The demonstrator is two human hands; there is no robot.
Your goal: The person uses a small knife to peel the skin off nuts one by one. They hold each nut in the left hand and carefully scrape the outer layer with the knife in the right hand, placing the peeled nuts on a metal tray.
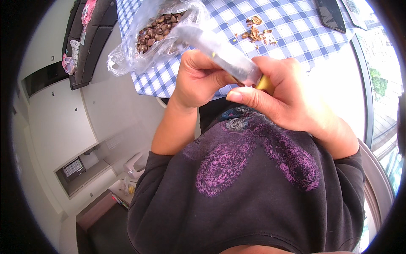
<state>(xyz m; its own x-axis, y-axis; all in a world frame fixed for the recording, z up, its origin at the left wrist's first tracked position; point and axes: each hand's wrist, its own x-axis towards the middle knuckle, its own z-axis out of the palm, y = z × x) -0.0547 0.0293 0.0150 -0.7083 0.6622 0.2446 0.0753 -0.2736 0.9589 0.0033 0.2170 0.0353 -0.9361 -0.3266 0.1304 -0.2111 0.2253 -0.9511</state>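
My right hand point(293, 95) grips the yellow handle of a broad-bladed kitchen knife point(226, 57). The blade slants up and left, and a few yellow crumbs cling to it. My left hand point(196, 82) pinches a small brown chestnut point(241, 84) close under the blade near the handle. Most of that nut is hidden by the blade and my fingers. My right thumb reaches across below the blade, close to the nut. Beyond my left hand, brown chestnuts point(158, 30) lie in an opened clear plastic bag point(122, 60).
A blue-and-white checked tablecloth point(295, 31) covers the table. Chestnut shell scraps point(255, 34) lie scattered beyond the knife. At the table's far right rests a dark tablet-like device point(330, 14). A dark sofa point(95, 47) with pink cloths stands to the left.
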